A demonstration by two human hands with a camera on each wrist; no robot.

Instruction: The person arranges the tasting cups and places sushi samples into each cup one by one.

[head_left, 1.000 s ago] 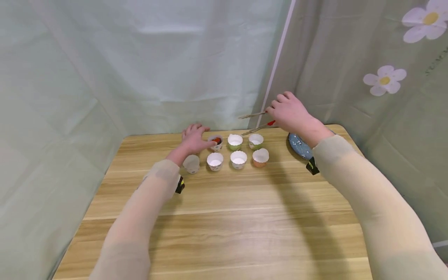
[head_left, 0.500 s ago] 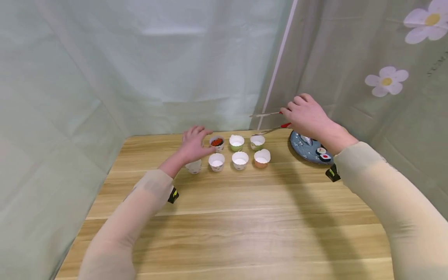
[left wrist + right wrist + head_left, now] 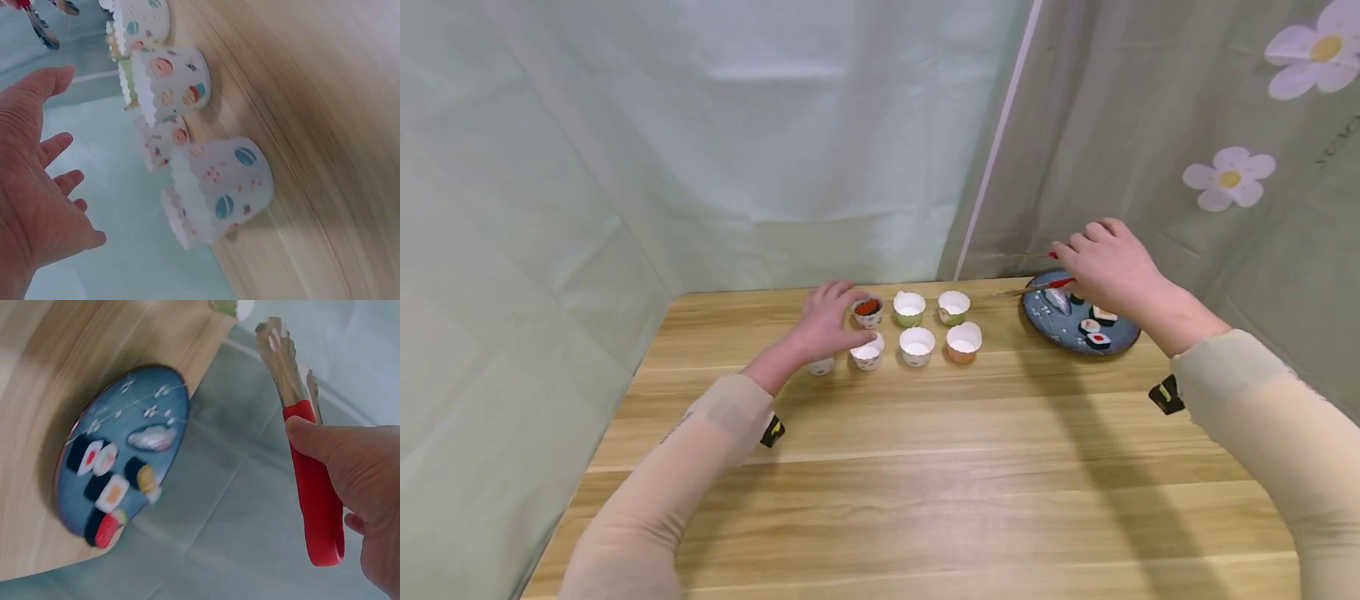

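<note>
In the head view my right hand (image 3: 1114, 265) grips metal tongs with red handles (image 3: 1060, 283), arms spread and nothing between the tips. Below the hand lies a blue oval plate (image 3: 1051, 327) bearing several sushi pieces, including a white-topped roll (image 3: 1098, 340) and a silvery piece (image 3: 1059, 301). My left hand (image 3: 829, 321), fingers loosely bent and holding nothing, hovers over the left end of two rows of paper baking cups. Near its fingertips, a back-row cup (image 3: 869, 321) contains a red-topped dark sushi piece (image 3: 868, 307). The hand partly covers the front-left cup (image 3: 822, 367).
White-lined cups stand further right: a green one (image 3: 909, 318), another green one (image 3: 953, 317), a white one (image 3: 917, 357) and an orange one (image 3: 962, 355). Curtains (image 3: 850, 150) hang right behind the wooden table (image 3: 925, 483).
My right hand has carried the spread tongs rightward from above the cups to the plate, uncovering its sushi. My left hand has drawn back slightly toward the front row.
</note>
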